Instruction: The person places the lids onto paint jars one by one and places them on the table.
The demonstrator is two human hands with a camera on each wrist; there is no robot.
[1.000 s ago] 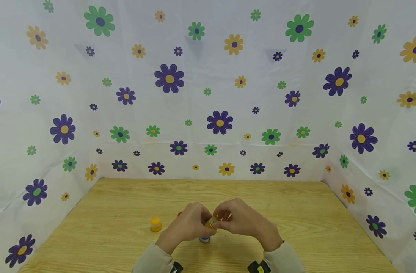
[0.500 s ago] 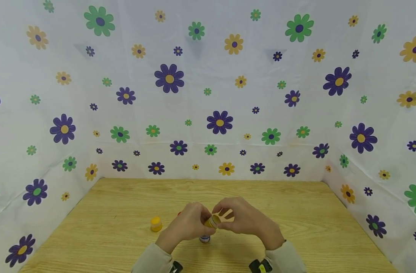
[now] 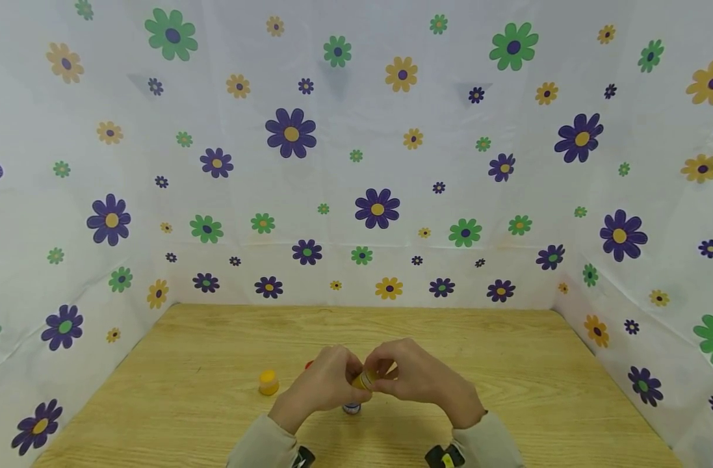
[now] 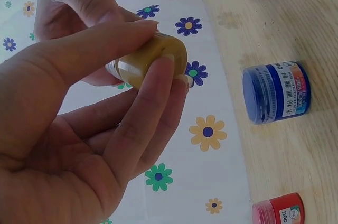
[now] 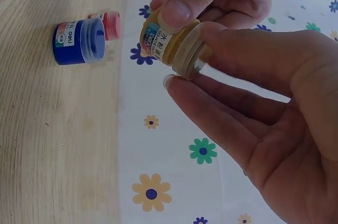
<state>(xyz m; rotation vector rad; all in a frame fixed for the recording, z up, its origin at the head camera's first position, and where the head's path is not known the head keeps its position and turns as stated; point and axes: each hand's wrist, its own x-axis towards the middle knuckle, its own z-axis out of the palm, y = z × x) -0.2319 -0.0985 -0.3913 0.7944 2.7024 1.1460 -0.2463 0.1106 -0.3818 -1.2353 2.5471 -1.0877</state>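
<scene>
An ochre gouache paint jar (image 5: 158, 39) is held tilted above the table between both hands. My left hand (image 3: 327, 385) grips its body, with thumb and fingers on opposite sides, as the left wrist view shows at the ochre jar's base (image 4: 158, 57). The clear lid (image 5: 186, 55) faces my right hand (image 3: 413, 377), whose thumb and fingertips pinch its rim. The lid sits on the jar. In the head view, the fingers cover most of the jar. Below the hands, a blue paint jar (image 4: 285, 93) stands on the table, partly hidden in the head view.
A red paint jar (image 4: 282, 211) stands near the blue one, mostly hidden behind the left hand in the head view. Farther left is a yellow-orange jar (image 3: 268, 383). Flower-printed white cloth (image 3: 356, 195) surrounds the wooden table (image 3: 508, 364) at the back and sides.
Half a second ago my right fingers were spread wider at the lid; now they are drawn in round it again. My left hand keeps its grip on the jar in nearly the same place.
</scene>
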